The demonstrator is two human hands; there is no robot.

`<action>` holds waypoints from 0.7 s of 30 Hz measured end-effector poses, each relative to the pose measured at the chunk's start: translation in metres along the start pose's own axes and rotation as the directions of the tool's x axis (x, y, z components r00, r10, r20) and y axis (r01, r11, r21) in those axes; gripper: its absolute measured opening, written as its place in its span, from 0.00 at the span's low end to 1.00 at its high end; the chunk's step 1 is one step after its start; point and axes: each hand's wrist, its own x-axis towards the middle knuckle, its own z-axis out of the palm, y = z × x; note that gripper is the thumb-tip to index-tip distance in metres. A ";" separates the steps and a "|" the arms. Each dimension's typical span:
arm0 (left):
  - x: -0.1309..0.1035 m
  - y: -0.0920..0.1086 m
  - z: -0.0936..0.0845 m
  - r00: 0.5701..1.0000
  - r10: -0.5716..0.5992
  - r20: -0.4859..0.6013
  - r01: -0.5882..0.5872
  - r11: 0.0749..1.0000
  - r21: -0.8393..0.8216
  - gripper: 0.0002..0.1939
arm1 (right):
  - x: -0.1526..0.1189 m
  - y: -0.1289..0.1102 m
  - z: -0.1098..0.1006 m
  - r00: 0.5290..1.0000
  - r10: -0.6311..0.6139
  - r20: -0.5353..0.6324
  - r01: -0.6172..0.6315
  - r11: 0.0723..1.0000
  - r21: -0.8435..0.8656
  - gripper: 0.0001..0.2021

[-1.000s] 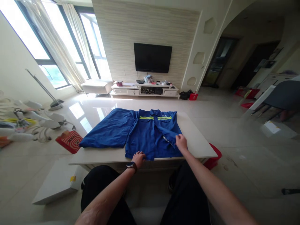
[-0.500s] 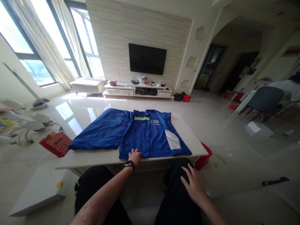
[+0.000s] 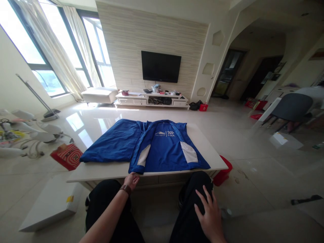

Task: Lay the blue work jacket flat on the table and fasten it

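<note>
A blue work jacket (image 3: pixel 167 148) lies on the low white table (image 3: pixel 202 145). Its front is spread apart, showing printed logos inside and a white patch on each front panel. At the near hem of the left panel, my left hand (image 3: pixel 131 181) has its fingers curled against the cloth, palm turned partly up. A watch strap is on that wrist. My right hand (image 3: pixel 208 211) rests on my right knee with fingers spread, away from the jacket. Left of the jacket, another spread of blue fabric (image 3: pixel 111 141) lies flat; its join with the jacket is unclear.
A red patterned bag (image 3: pixel 66 157) and a white box (image 3: pixel 48 202) stand on the floor at left. Part of a red object (image 3: pixel 224 170) shows beside the table's right end. A TV cabinet (image 3: pixel 131 100) stands by the far wall. At far right, a person sits on a grey chair (image 3: pixel 291 108).
The jacket's left front panel has been folded outward to the left, uncovering the inside. My left hand has moved left and slightly nearer, turning over. My right hand stays on my knee.
</note>
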 end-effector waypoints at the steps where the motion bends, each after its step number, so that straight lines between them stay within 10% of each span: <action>1: -0.005 -0.001 -0.003 0.999 -0.042 0.033 0.043 0.999 -0.024 0.13 | 0.000 -0.001 0.000 1.000 -0.009 -0.008 0.009 1.000 -0.016 0.25; 5: -0.013 0.014 -0.046 0.991 0.046 0.126 -0.047 0.999 0.008 0.18 | -0.002 -0.005 -0.001 0.999 -0.036 -0.034 0.034 0.998 -0.057 0.24; 9: -0.006 0.026 -0.118 0.926 0.366 0.090 -0.353 0.761 0.544 0.17 | -0.001 -0.002 0.000 0.997 -0.044 -0.058 0.041 0.997 -0.060 0.24; 13: 0.006 0.024 -0.160 0.976 0.173 0.130 -0.215 0.686 0.695 0.16 | -0.001 -0.001 0.002 0.996 -0.047 -0.076 0.044 0.998 -0.040 0.23; 18: 0.024 0.032 -0.174 0.964 0.020 0.265 -0.172 0.810 0.561 0.21 | 0.000 0.000 0.002 0.994 -0.043 -0.099 0.042 0.999 -0.012 0.23; 21: 0.026 0.020 -0.176 0.986 0.022 0.168 -0.101 0.872 0.479 0.23 | -0.001 0.004 0.002 0.993 -0.051 -0.110 0.051 0.999 0.004 0.23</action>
